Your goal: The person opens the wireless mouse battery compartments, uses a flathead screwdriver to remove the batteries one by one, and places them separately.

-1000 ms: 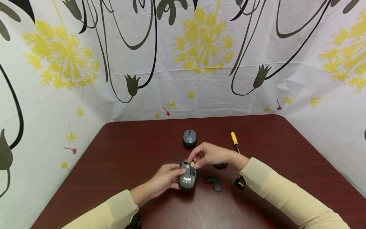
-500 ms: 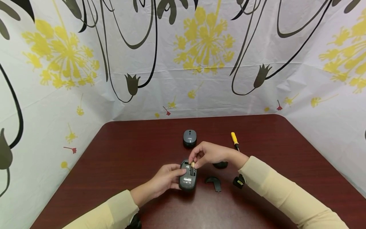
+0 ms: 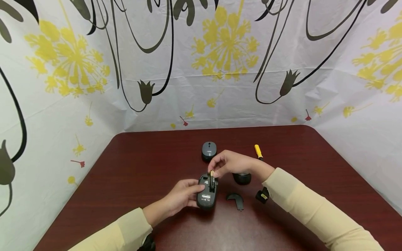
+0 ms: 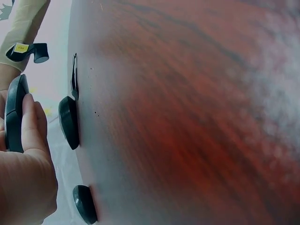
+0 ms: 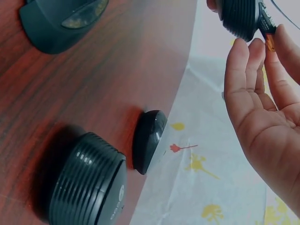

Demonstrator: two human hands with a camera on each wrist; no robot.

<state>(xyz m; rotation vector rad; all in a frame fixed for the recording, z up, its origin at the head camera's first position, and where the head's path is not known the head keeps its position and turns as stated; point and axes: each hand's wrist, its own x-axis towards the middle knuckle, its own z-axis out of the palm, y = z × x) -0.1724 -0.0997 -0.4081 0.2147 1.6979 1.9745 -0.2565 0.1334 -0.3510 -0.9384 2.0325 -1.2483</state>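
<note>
My left hand (image 3: 183, 195) grips a dark computer mouse (image 3: 205, 202) with its underside up and its battery bay uncovered. Between thumb and fingers, my right hand (image 3: 230, 164) pinches the gold end of a small battery (image 3: 211, 174) at the bay's far end. In the right wrist view the battery (image 5: 270, 41) sticks out at a slant from the ridged mouse (image 5: 240, 18). A loose curved battery cover (image 3: 237, 201) lies on the table right of the held mouse. The left wrist view shows the mouse (image 4: 16, 115) edge-on in the fingers.
A grey-topped mouse (image 3: 209, 151) stands at the back of the dark red table (image 3: 150, 157). Another black mouse (image 3: 242, 179) sits partly behind my right wrist. A screwdriver with a yellow handle (image 3: 258, 151) lies beyond the right forearm. Patterned cloth (image 3: 188, 69) hangs behind.
My right hand has risen slightly away, drawing the battery's gold end up so that it tilts out of the bay. The left hand and the mouse have hardly moved.
</note>
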